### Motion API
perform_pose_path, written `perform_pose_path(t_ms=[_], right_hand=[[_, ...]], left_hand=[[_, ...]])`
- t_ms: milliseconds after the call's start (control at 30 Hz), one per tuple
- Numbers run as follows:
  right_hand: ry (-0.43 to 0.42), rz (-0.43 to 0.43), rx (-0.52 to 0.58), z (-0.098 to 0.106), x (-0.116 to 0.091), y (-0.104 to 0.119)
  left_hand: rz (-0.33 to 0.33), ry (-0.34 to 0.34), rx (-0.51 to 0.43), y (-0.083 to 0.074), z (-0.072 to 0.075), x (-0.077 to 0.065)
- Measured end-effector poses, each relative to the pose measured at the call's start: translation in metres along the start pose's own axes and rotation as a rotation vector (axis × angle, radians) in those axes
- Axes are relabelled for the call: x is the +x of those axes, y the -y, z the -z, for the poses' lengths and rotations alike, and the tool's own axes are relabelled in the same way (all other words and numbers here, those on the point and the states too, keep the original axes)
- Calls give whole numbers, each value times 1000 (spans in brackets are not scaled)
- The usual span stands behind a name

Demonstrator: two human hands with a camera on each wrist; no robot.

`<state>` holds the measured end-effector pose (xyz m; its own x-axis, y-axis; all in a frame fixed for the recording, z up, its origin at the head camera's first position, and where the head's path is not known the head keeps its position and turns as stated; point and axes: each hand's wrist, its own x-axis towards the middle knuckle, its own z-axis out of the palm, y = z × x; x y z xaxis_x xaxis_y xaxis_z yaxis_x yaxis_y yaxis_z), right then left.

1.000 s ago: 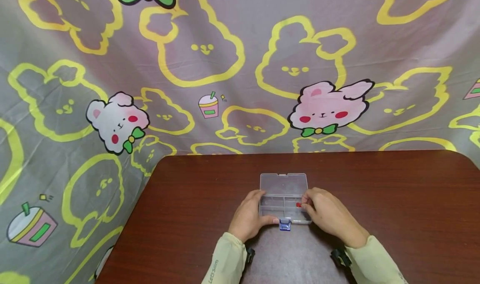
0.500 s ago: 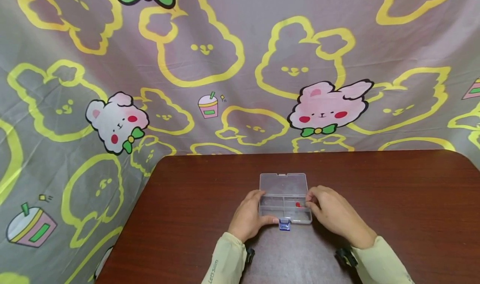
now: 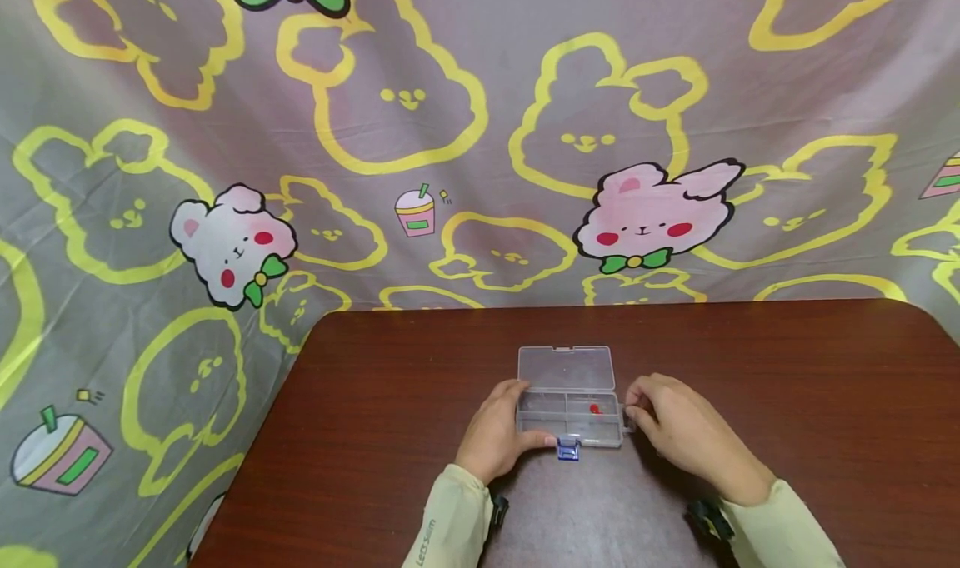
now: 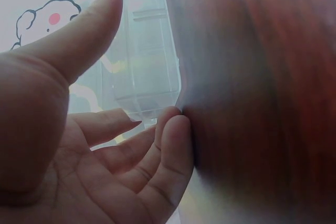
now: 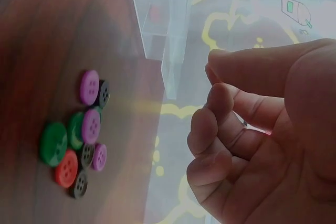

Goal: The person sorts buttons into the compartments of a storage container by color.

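A clear plastic compartment box (image 3: 545, 426) stands on the table with its lid (image 3: 566, 369) folded back and a blue latch (image 3: 568, 450) at the front. My left hand (image 3: 491, 435) holds its left end, thumb on the front edge and fingers at the back corner. A small red piece (image 3: 595, 409) lies in the back right compartment. Just right of the box is my right hand (image 3: 678, 430), its fingers loosely curled; I see nothing between them. In the right wrist view, several buttons lie near it, among them a green button (image 5: 53, 144), a red button (image 5: 66, 169) and a purple button (image 5: 89, 87).
The dark brown wooden table (image 3: 390, 376) reaches back to a patterned cloth curtain (image 3: 510, 135). In the head view the buttons are hidden by the right hand and arm.
My right hand has drawn back to the right, away from the red piece, which stays in its compartment and shows more fully. The left hand and the box stay put.
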<state>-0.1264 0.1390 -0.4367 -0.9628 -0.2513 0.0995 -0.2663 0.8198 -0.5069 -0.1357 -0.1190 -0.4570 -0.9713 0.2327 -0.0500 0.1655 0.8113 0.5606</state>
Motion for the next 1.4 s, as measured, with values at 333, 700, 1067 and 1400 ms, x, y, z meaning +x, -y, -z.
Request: perform_pose_path(t_ms=[333,700,1067,1400], right_hand=[[-9,17,10,6,-8,-7],[0,13,-5,10,-14,-15],[9,3,-14,14,-21,-24],[15,-2,-36,14,-28,-31]], left_hand=[[-1,4,3,1,0,0],[-16,-8,5,2,-1,0],[-5,9,-15,1,0,0],[-9,14,-22,1,1,0]])
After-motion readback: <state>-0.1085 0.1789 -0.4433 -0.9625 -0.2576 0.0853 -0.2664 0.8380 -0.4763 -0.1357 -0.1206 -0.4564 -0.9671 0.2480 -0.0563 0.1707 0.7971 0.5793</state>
